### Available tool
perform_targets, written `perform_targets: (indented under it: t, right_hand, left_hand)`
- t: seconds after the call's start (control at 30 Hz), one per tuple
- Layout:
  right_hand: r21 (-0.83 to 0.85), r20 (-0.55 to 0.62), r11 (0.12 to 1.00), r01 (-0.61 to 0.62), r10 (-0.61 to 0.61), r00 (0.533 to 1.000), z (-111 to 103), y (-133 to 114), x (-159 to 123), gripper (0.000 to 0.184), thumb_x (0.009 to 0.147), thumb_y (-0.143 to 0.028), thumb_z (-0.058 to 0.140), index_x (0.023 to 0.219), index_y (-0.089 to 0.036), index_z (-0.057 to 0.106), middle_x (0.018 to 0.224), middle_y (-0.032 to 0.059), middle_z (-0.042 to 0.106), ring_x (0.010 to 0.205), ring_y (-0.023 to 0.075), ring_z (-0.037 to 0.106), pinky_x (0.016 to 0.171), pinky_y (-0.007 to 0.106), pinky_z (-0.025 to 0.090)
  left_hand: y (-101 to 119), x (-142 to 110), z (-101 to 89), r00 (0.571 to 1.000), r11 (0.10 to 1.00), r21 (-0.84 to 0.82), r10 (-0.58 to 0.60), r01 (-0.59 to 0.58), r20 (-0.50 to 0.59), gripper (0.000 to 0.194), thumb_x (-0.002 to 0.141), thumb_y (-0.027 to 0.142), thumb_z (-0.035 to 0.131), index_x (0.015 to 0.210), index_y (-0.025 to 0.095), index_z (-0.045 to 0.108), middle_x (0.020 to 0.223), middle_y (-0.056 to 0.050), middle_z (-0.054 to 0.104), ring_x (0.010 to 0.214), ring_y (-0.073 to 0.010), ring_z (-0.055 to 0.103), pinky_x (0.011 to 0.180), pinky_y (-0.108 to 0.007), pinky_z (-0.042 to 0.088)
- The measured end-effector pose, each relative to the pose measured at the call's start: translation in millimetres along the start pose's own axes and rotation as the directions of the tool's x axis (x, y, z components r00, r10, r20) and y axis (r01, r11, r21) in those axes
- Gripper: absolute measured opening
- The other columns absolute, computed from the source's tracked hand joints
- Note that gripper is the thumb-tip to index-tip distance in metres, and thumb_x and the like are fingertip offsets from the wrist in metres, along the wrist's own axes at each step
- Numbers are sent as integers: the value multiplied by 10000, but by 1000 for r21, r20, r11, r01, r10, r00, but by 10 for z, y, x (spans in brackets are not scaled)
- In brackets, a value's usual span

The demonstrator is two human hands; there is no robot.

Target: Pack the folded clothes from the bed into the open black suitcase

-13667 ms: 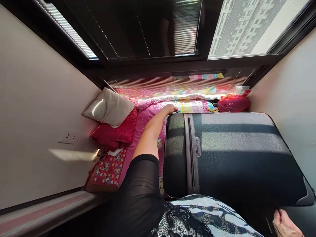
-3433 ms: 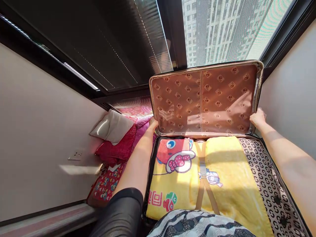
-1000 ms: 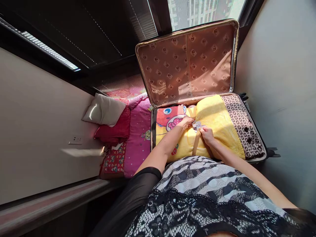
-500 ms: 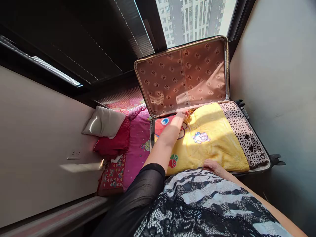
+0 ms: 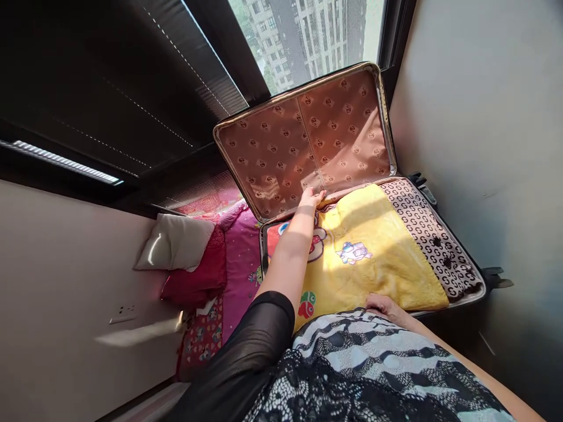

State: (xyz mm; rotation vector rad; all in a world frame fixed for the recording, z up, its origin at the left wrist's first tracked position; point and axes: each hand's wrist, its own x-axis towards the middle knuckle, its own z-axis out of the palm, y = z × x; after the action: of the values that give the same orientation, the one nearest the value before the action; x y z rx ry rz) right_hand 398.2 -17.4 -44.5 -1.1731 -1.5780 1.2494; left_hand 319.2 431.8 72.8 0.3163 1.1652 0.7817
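Observation:
A yellow blanket (image 5: 387,264) with cartoon animal patches lies folded in an open suitcase (image 5: 477,296). My left hand (image 5: 311,198) reaches across to the far edge, by the hinge side below the raised lid (image 5: 303,140). Its fingers are apart and nothing shows in them; part of the blanket's far edge lies beside it. At the near edge, my right hand (image 5: 382,306) rests with curled fingers on the blanket's border, its fingertips partly hidden. Beyond the blanket, on the right, a brown-and-pink patterned cloth (image 5: 424,228) fills the suitcase's end.
A purple quilt (image 5: 240,258) spreads to the left of the suitcase, with a grey pillow (image 5: 180,240) and a red pillow (image 5: 197,278) against the wall. A window (image 5: 308,41) stands behind the lid. The right wall (image 5: 484,129) is close to the suitcase.
My left hand has risen slightly off the blanket's far edge, and its fingers have spread. My right hand stays at the near edge. The view has shifted a little.

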Motion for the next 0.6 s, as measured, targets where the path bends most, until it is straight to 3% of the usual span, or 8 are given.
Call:
perform_targets:
  t: [0.1,0.27,0.43,0.6]
  right_hand:
    - [24,1,999,-24,24,1000,-13,3,15,497,1057,-709,526,818,-296,665,736,41,694,692,247,665,626,359,516]
    - [2,32,999,-33,33,999,-88,-94,60,487,1030,-727,550,802,-314,673,693,34,654,647,249,636,589,371,520]
    - [-39,41,998,-55,57,998,-153,-232,76,494,1015,-732,543,807,-312,698,749,57,694,689,282,661,623,419,544]
    - [-81,60,995,-62,67,996,-214,-356,82,521,1018,-699,597,823,-240,748,791,78,737,742,256,693,687,373,556]
  left_hand:
    - [-62,-85,-55,998,998,-44,-45,43,-37,509,1122,120,417,1620,90,519,1590,-264,571,1392,-254,684,1023,-301,667]
    - [-145,-385,-297,1000,989,-145,-11,13,18,531,1041,9,450,1519,161,625,1480,-193,686,1359,-221,725,931,-253,695]
    - [-310,-901,-748,997,991,-127,-39,48,72,404,1013,-18,545,1362,108,704,1371,-209,743,1219,-209,789,908,-229,683]
    - [-557,-1553,-1315,995,995,-58,-71,76,74,336,1010,43,592,1299,93,756,1284,-223,785,1208,-251,797,991,-285,675]
